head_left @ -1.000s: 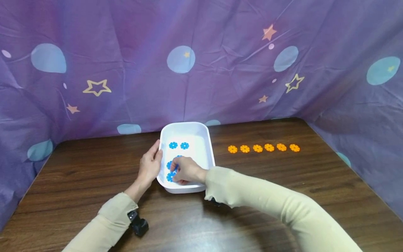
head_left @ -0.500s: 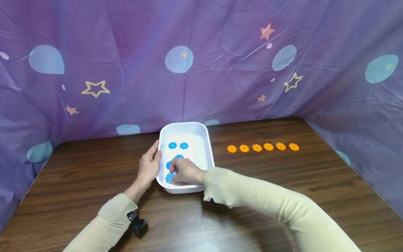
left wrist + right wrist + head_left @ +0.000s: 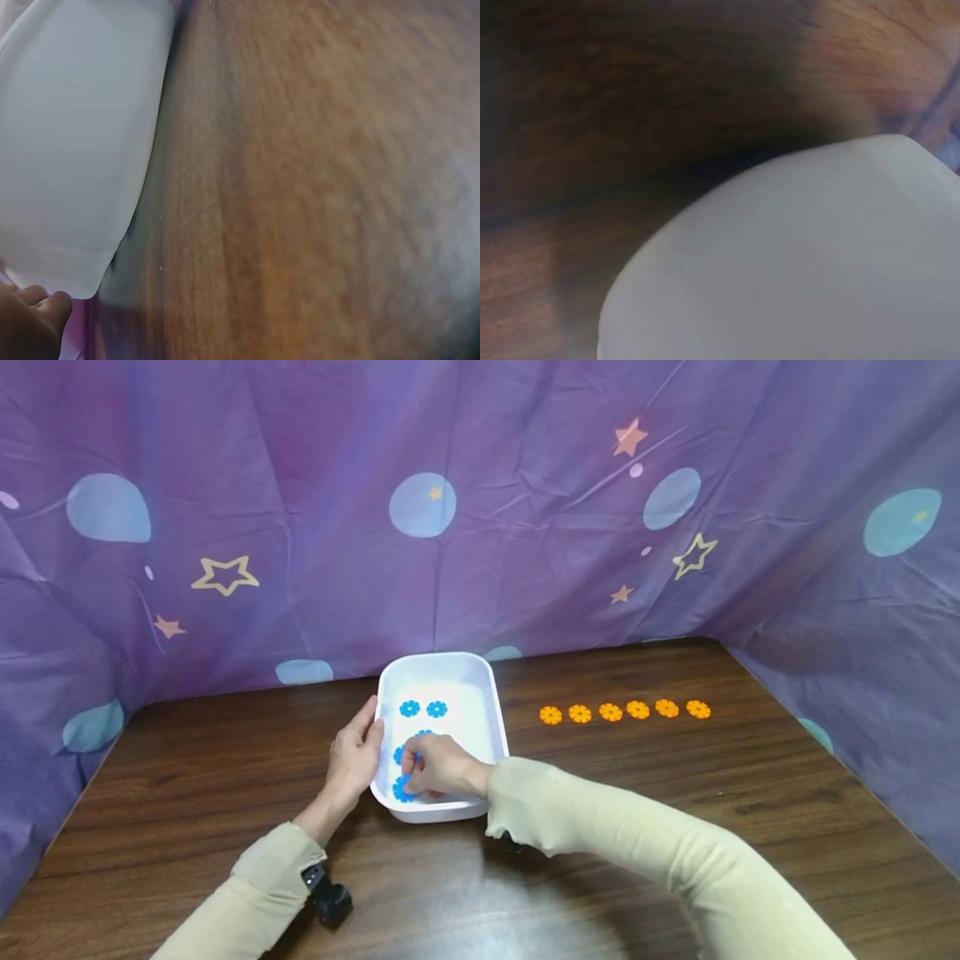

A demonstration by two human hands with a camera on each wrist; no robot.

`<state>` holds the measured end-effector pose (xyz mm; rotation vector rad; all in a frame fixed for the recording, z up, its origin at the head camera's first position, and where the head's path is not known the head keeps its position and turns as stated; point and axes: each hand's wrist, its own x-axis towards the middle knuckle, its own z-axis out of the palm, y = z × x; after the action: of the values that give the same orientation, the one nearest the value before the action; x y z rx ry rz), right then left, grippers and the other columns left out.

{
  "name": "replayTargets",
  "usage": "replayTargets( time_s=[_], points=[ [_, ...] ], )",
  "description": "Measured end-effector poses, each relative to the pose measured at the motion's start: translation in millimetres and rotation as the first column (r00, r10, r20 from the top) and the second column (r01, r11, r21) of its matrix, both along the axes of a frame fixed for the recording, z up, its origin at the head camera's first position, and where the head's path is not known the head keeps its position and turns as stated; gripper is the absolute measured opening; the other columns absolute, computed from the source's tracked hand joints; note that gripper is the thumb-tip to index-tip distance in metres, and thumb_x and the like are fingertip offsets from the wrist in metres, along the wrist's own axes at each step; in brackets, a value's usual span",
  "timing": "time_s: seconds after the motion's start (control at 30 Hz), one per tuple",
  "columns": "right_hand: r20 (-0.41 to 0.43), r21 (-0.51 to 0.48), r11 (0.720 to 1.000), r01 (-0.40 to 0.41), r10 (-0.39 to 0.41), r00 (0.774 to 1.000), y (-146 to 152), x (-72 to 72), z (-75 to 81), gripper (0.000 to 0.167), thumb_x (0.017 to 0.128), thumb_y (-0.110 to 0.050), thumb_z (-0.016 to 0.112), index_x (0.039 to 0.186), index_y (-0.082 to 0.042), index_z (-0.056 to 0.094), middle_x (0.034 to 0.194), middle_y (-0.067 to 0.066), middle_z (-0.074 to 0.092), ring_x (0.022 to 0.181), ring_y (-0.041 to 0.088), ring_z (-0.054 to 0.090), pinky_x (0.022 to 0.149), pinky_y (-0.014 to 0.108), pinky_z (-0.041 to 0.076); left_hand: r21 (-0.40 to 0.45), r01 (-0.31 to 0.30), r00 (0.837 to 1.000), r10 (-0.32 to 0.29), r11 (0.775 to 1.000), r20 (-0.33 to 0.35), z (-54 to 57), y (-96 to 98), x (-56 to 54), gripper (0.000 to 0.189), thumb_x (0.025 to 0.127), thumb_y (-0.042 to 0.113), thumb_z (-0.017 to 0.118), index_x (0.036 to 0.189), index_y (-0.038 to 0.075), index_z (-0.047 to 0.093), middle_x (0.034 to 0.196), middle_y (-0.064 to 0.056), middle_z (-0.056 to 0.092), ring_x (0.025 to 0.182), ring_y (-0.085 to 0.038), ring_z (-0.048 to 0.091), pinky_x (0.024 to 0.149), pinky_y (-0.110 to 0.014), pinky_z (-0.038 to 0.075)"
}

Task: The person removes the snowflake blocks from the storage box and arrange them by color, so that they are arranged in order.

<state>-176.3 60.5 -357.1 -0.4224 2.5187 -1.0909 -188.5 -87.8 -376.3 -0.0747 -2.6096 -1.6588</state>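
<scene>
A white plastic tray (image 3: pixel 476 710) stands on the wooden table. My left hand (image 3: pixel 356 762) grips its left rim, thumb over the edge; the left wrist view has this hand (image 3: pixel 34 321) at the corner of the tray (image 3: pixel 75 135). Inside, my right hand (image 3: pixel 450 767) has curled fingers, thumb and fingertip pinching at a blue flower-shaped disc (image 3: pixel 402 790) near the front left. Behind it lie another blue disc (image 3: pixel 399 756) and one partly hidden blue disc (image 3: pixel 425 733). Two more blue discs sit side by side farther back. The right wrist view holds only the tray's outer wall (image 3: pixel 780 255) and table.
Several orange flower-shaped discs (image 3: pixel 610 712) lie in a row on the table to the right of the tray. A purple curtain (image 3: pixel 337 510) with stars and balloons hangs behind the table's back edge and along its sides.
The blue disc at my right fingertips has slid slightly toward the tray's front wall. Both hands stay at about the same place; the whole head view shifts a little.
</scene>
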Motion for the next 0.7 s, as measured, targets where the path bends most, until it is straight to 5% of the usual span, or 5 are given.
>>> replayTargets(
  time_s=[0.17,0.3,0.5,0.57,0.7],
  points=[
    [0.057,-0.126,0.99,0.06,-0.053,0.997,10.5,-1.6,11.0,0.016,0.076,0.002,0.073,0.079,-0.004,0.059,0.057,-0.001,0.051,0.044,0.009,0.051,0.043,0.021,0.051,0.011,0.007,1.0,-0.007,1.0,0.003,1.5,0.3,0.3,0.048,0.1,0.015,0.039,0.145,0.003,0.032,0.149,-0.011,0.034,0.138,-0.025,0.03,0.115,-0.038,0.024],
    [0.101,-0.264,0.956,0.129,-0.106,0.989,28.9,-4.4,23.2,0.013,0.08,0.003,0.07,0.085,0.001,0.058,0.058,0.002,0.053,0.046,0.009,0.052,0.045,0.023,0.053,0.015,0.01,1.0,-0.01,1.0,0.002,1.1,0.5,-0.4,0.048,0.1,0.015,0.039,0.145,0.002,0.032,0.15,-0.011,0.033,0.139,-0.025,0.029,0.116,-0.038,0.022],
    [0.195,-0.404,0.855,0.327,-0.269,0.943,78.1,-10.8,40.4,0.014,0.084,0.001,0.065,0.094,0.002,0.055,0.067,0.004,0.059,0.051,0.008,0.052,0.047,0.018,0.05,0.006,0.001,1.0,-0.001,1.0,-0.004,0.6,0.4,-1.5,0.047,0.1,0.015,0.039,0.145,0.003,0.032,0.15,-0.01,0.034,0.139,-0.024,0.029,0.117,-0.037,0.021],
    [0.201,-0.439,0.814,0.38,-0.323,0.925,99.3,-13.7,39.9,0.014,0.085,0.001,0.064,0.095,0.002,0.054,0.067,0.002,0.059,0.051,0.007,0.052,0.047,0.017,0.05,0.007,0.002,1.0,-0.002,1.0,-0.008,0.4,0.2,-1.7,0.047,0.1,0.014,0.039,0.145,0.003,0.033,0.149,-0.01,0.034,0.139,-0.024,0.03,0.116,-0.037,0.021],
    [0.207,-0.426,0.782,0.455,-0.405,0.891,142.5,-17.2,28.8,0.014,0.087,-0.001,0.063,0.095,0.001,0.052,0.065,-0.002,0.059,0.051,0.004,0.051,0.048,0.015,0.049,0.014,-0.006,1.0,0.006,1.0,-0.017,-0.9,0.5,-2.0,0.046,0.1,0.014,0.04,0.144,0.003,0.034,0.148,-0.011,0.036,0.138,-0.025,0.031,0.116,-0.037,0.022]
  ],
)
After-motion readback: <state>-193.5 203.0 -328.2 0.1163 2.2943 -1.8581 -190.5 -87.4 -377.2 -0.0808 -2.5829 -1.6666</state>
